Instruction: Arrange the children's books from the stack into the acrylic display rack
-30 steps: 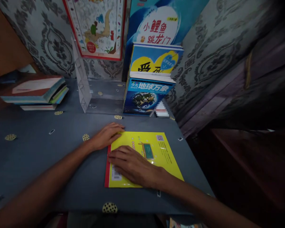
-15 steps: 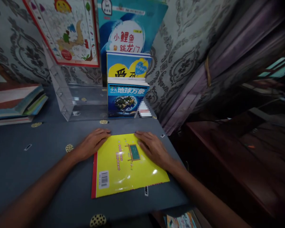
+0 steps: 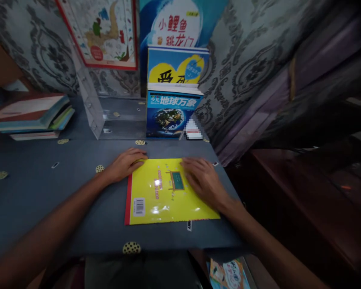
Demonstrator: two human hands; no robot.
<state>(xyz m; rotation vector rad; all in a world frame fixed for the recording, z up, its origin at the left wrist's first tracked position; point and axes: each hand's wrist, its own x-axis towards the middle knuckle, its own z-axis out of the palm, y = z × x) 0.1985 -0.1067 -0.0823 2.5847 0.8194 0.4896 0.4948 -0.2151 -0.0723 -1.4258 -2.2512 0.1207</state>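
A closed yellow paperback book lies flat in the lower middle of the frame, its red spine along the left edge, a printed chalkboard right of its middle and a barcode near its lower left corner. The left hand lies palm down at the book's upper left corner, fingers stretched out and clenched on nothing. The right hand is spread over the book's upper right part, blurred, with no grasp to be seen; how firmly either hand presses cannot be told.

Under the book is a grey-blue tablecloth printed with spotted pineapples. Just beyond the hands, at upper centre, stands a clear acrylic book rack. On its right side the blue book 地球万象, with an Earth on its cover, is in front, a blue-and-yellow book rises behind it, and the teal book 小鲤鱼跳龙门 is rearmost. A red-bordered picture book stands at the rack's upper left. A stack of books lies at the left edge of the frame.

Behind is damask-patterned wallpaper, with a purple curtain at upper right and dark reddish furniture at lower right. Below the table edge, at bottom right of centre, a colourful book shows.
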